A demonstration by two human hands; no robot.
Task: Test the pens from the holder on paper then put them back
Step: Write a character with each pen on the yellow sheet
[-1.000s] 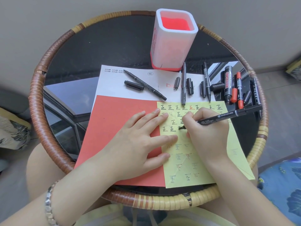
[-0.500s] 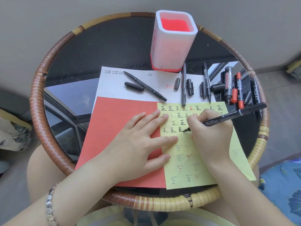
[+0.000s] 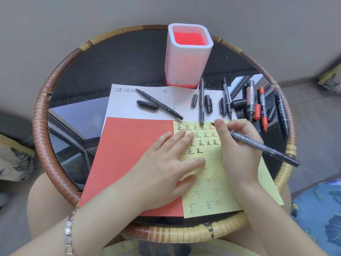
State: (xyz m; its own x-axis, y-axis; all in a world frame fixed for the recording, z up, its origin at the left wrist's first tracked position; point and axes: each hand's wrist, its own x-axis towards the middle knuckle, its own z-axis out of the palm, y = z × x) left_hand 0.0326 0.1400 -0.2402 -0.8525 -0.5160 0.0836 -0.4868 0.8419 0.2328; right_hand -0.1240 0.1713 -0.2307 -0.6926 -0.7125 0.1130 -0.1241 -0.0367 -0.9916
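My right hand (image 3: 238, 143) grips a black double marker (image 3: 263, 148), its tip raised near the top edge of the yellow paper (image 3: 214, 163), which carries rows of written characters. My left hand (image 3: 166, 167) lies flat, fingers spread, across the red sheet (image 3: 132, 154) and the yellow paper's left edge. The white pen holder (image 3: 188, 56) with a red inside stands at the back, with no pens showing in it. Several uncapped pens and loose caps lie on the white sheet (image 3: 125, 102), among them a black fineliner (image 3: 160, 104) and a grey pen (image 3: 201, 102).
More markers lie to the right on the dark glass: a whiteboard marker (image 3: 250, 100), an orange marker (image 3: 263, 108) and black pens (image 3: 282, 111). The round table has a raised wicker rim (image 3: 42, 115). A blue cushion (image 3: 319, 215) sits at lower right.
My right hand lifted the marker off the fourth row and moved up toward the paper's top edge, swinging the pen's back end down and to the right. A new character stands in that row.
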